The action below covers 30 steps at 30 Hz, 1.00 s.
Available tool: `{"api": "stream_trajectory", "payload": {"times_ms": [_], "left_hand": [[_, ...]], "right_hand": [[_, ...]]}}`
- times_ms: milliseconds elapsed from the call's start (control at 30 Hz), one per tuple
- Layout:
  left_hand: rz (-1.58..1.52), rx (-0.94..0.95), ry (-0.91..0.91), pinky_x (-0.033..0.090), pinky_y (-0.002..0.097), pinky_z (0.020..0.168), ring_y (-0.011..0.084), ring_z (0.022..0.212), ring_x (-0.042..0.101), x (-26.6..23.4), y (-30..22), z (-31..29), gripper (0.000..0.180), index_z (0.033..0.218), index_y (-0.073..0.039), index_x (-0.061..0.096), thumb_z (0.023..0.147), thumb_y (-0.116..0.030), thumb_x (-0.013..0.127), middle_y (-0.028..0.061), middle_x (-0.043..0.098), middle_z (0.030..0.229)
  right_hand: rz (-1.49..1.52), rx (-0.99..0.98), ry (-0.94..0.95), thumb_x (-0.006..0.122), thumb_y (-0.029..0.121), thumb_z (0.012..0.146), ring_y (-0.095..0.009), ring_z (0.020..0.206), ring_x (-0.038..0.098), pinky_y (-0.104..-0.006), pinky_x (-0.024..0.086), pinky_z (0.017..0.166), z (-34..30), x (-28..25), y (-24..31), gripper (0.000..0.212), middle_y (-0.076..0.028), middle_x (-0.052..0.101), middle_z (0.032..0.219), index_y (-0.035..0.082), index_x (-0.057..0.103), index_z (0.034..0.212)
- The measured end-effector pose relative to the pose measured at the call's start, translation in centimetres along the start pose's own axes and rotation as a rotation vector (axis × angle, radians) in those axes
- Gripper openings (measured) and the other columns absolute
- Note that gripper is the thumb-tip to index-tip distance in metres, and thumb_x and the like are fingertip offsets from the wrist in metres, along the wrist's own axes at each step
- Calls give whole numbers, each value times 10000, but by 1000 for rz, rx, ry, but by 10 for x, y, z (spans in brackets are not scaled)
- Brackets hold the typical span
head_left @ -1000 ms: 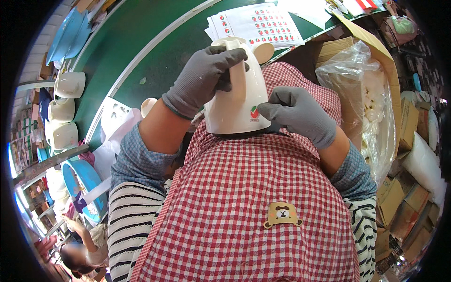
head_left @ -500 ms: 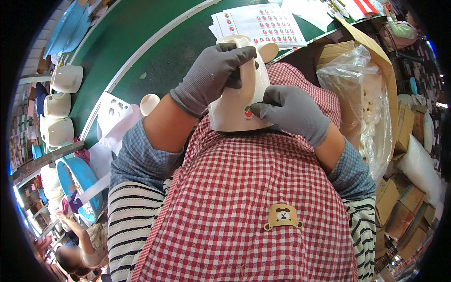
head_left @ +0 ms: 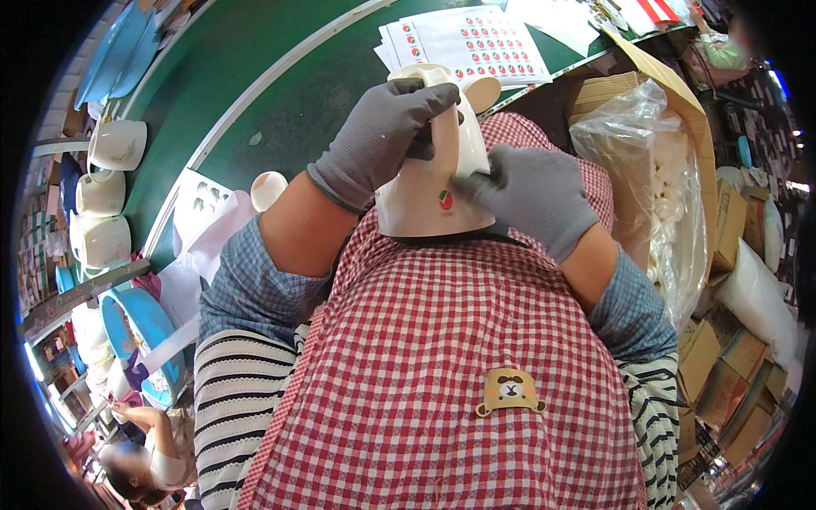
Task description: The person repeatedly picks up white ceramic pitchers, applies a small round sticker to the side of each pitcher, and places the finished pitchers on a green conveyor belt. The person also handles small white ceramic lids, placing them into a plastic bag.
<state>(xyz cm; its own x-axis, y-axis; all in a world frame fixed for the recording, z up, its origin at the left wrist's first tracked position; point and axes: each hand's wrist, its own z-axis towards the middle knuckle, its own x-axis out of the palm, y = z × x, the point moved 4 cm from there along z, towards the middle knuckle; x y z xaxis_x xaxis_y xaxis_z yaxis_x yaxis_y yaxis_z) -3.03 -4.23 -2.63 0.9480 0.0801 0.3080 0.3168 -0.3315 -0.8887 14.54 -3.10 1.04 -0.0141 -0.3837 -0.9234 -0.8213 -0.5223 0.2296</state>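
Note:
A cream-white kettle body point(head_left: 410, 208) stands at the edge of my lap, its handle toward me. My left hand point(head_left: 378, 136), in a grey glove, is closed round the upper part of that handle. Low on the body, below the handle, sits a small red and green sticker point(head_left: 445, 201). My right hand point(head_left: 535, 202), gloved too, is at the kettle's right side, just above and right of the sticker. Motion blurs its fingers, and whether they touch the body cannot be made out.
Sheets of round red and green stickers point(head_left: 501, 42) lie on the green bench point(head_left: 293, 110). An open carton point(head_left: 701, 161) with a plastic bag of cream parts point(head_left: 667, 200) stands at right. More white kettle bodies point(head_left: 106, 240) line the left. A co-worker point(head_left: 157, 450) is at lower left.
My right hand has moved up and away from the sticker, its fingers now blurred. The left hand and the kettle have hardly moved. A co-worker's arm at lower left has shifted.

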Motion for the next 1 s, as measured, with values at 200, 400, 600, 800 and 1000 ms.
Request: {"api": "stream_trajectory", "payload": {"times_ms": [200,400,600,800,1000], "left_hand": [[94,-26,4,592,287,780,176,924,700,2,-6,0,394,1182,13,614,940,-294,663,114,698,1043],[-29,-44,-15,581,287,780,172,938,693,-17,-2,-2,411,1219,12,595,940,-283,659,114,695,1055],[-239,-174,-114,553,265,746,146,804,643,-61,-29,-23,376,1203,3,574,913,-213,678,44,635,915],[40,143,-135,544,267,664,147,752,655,-121,-78,27,325,1104,-3,606,848,-151,742,45,666,877],[371,280,-233,511,227,580,106,717,644,-131,-118,168,344,1125,-5,633,827,-128,753,46,688,901]], "right_hand": [[-45,-115,-107,572,743,817,-176,496,655,-305,503,479,0,1,4,689,-51,652,593,64,683,845],[-36,-215,37,629,701,795,-219,659,711,-345,537,578,-3,-6,-1,625,-71,702,740,87,678,898],[19,142,-172,665,510,836,-288,941,698,-393,522,841,111,-34,-94,472,-119,727,983,95,675,1061],[226,98,-211,589,585,859,-332,1305,496,-400,384,1076,255,33,-145,748,-163,508,1431,200,420,1478],[120,306,-356,513,582,880,-305,1430,309,-505,181,1172,280,89,-203,733,-117,371,1542,168,416,1478]]}}
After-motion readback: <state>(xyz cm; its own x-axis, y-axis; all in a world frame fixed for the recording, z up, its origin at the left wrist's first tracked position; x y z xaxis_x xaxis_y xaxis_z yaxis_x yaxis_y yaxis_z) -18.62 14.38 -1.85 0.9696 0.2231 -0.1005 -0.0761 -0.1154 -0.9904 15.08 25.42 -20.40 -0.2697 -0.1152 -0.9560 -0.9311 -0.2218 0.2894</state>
